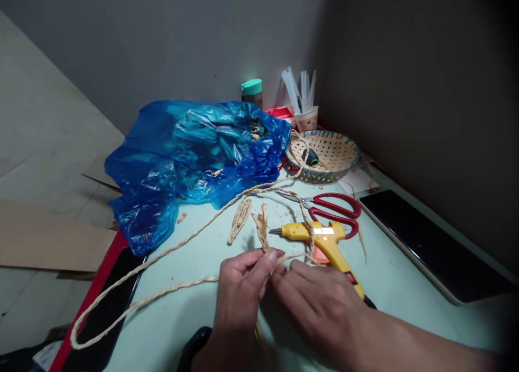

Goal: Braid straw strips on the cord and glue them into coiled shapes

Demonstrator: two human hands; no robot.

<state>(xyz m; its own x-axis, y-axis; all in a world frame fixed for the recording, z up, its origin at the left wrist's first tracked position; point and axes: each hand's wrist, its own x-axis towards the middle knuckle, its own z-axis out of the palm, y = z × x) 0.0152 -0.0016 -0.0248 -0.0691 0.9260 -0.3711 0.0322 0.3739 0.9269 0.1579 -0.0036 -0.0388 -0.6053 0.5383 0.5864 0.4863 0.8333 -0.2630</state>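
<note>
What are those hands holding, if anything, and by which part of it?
The left hand's grip pinches a twisted straw-coloured piece below its frayed end. Whether the right hand's grip holds anything cannot be told: its fingertips are hidden.

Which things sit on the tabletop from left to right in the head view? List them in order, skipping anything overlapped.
Dark flat device → leaf-shaped woven piece → twisted fiber piece in the left hand → yellow glue gun → black-screened tablet.
</note>
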